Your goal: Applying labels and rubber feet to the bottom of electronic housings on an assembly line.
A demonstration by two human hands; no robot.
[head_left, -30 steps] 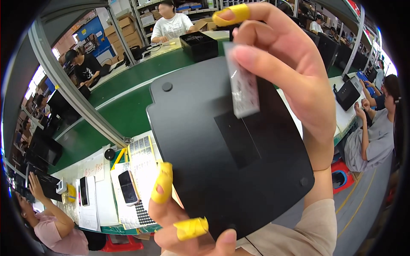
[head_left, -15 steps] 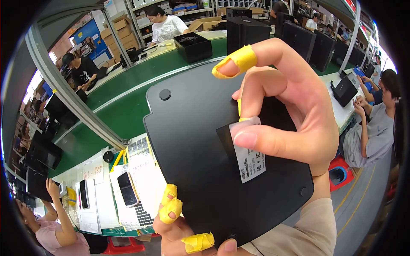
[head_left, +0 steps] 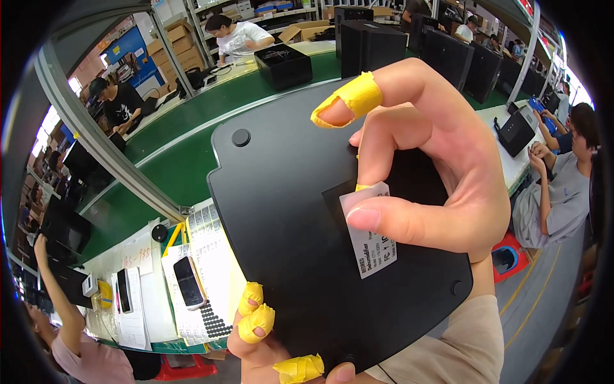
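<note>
A flat black panel [head_left: 281, 211] with round rubber feet, apparently the underside of an appliance, fills the middle, tilted toward me. My left hand [head_left: 265, 339], with yellow tape on its fingertips, grips the lower left edge, its thumb showing at the bottom. Over the panel's right half, my right hand [head_left: 448, 166] pinches a whitish printed label [head_left: 374, 253] between thumb and a bent finger. The label's lower part lies against or just over a shallow rectangular recess; I cannot tell whether it sticks. The taped index finger is raised, pointing left.
Left of the panel, a bench holds a phone [head_left: 190, 283], a sheet of black round pads [head_left: 215, 321], label sheets and a black roll [head_left: 159, 232]. Behind runs a green conveyor [head_left: 173, 173] carrying a black box [head_left: 283, 66] and tall black units [head_left: 372, 50]. A metal post [head_left: 105, 137] stands left; co-workers sit around.
The panel has shifted slightly left in my hold. The pinched label has moved a little down and stands tilted slightly differently. At the far left, a co-worker's arm has risen.
</note>
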